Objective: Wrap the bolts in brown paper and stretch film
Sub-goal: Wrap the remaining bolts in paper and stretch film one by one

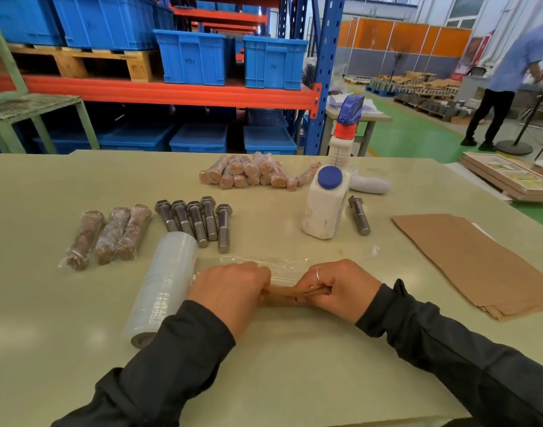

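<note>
Holding the paper-wrapped bolt (pixel 290 295) crosswise in front of me on the table (pixel 294 365), I have my left hand (pixel 230 295) curled over one end and my right hand (pixel 341 291) pinching the other, so both grips are closed on the same bundle. It lies on a sheet of stretch film (pixel 282 266) pulled out rightward from the film roll (pixel 163 288), which sits just left of the bolt, touching my left wrist. I judge the bolt heavy and rigid, so it should roll true, but the brown paper is loose and will unfurl unless I keep pressure at both ends; the film is thin, clingy and apt to bunch, so the ends remain the best hold while rolling. Beyond the roll stand five bare bolts (pixel 196 220), with three finished wrapped bolts (pixel 110 235) to their left. Right of the held bolt lies the stack of brown paper (pixel 479 266). Farther off are a white bottle (pixel 324 204), one lone bolt (pixel 359 215) beside it, and a heap of paper-wrapped bolts (pixel 251 174) behind.
</note>
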